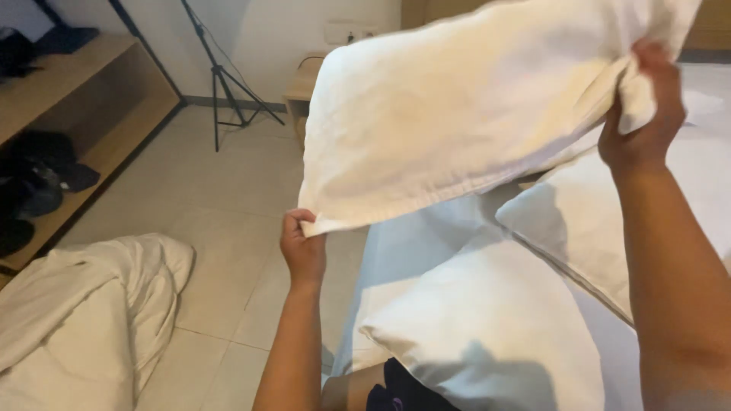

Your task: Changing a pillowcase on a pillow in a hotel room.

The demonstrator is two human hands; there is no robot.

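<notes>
- We hold a white pillow [464, 106] up in the air over the bed [396, 251], stretched between both hands.
- Our left hand [302, 247] has its grip closed on the pillow's lower left corner, fingers curled round the hem, low and near the bed's edge.
- Our right hand [643, 114] has its grip closed on a bunched fold at the pillow's upper right end, raised well above the left.
- So the pillow slopes: low at the left hand, high at the right, its body hanging between the two grips and bulging toward the room.
- To handle it well, we judge both pinches should stay firm on the fabric corners, with the hands apart enough to keep the cloth taut so the filling settles evenly.
- Two more white pillows [487, 335] lie on the bed beneath, apart from the held one.
- A crumpled white duvet [84, 312] lies on the tiled floor [228, 190] to the left, beside a wooden shelf [84, 114] and a tripod [221, 84].
</notes>
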